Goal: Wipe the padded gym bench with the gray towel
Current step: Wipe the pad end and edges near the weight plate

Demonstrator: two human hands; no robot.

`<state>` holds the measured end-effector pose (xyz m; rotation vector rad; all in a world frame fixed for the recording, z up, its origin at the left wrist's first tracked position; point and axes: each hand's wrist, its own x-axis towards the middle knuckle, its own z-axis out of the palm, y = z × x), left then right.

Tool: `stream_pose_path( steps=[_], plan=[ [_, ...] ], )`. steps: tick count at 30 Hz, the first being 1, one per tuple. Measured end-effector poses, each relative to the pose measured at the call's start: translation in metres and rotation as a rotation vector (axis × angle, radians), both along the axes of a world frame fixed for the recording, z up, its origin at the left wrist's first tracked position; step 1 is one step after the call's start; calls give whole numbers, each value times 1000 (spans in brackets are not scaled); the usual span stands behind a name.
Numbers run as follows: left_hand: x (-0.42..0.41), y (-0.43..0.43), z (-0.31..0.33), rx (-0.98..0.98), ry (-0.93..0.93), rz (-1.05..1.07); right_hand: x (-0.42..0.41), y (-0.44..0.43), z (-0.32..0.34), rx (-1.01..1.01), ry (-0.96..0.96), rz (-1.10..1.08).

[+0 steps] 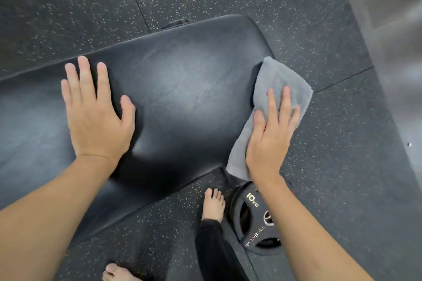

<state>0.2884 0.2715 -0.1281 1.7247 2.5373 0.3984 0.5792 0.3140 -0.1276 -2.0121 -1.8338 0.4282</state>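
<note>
**Bench wipe-down, towel sitting at the right end**

Left hand (pixel 97 116) is spread flat on the padded gym bench (pixel 182 88), fingers open, gripping nothing, just bracing me. The bench runs long-ways from the left edge of my view over to its rounded end on the right, so pretty much all the vinyl is to the left of the towel. Right hand (pixel 270 134) is flat too, fingers stretched out, pressing the gray towel (pixel 274 79) down over the bench's right end, part of it hanging off the edge. That's the hand nearest the job, so I reckon the move is dragging it leftward along the length, toward my other hand. A 10 kg weight plate (pixel 255 221) is on the floor by my foot (pixel 213 205).
</note>
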Motion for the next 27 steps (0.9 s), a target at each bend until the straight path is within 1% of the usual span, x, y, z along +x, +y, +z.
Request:
stream_pose_path(
  steps=[1,3,9,11,14,16,17,20,22,24,27],
  plan=[
    [1,0,0,-8,8,-79,7,13,2,-13,51,-32],
    [3,2,0,-17,27,-212,10,42,8,-50,45,-48],
    [4,4,3,7,12,-210,-43,151,20,-121,47,83],
    [3,3,4,27,1,-203,-71,188,22,-159,-13,174],
    [4,4,5,35,-35,-195,-112,213,29,-234,-168,455],
    [4,4,6,32,-67,-183,-129,211,31,-248,-229,611],
    [3,4,7,27,-74,-177,-133,206,30,-225,-256,660],
    [3,4,11,11,-82,-178,-128,181,20,-81,-278,736],
    [3,5,11,10,-77,-181,-119,168,16,-55,-267,778],
    [3,6,10,19,-81,-189,-112,155,13,-42,-291,785],
    [1,4,8,38,-91,-192,-111,124,13,-28,-270,668]
  ],
)
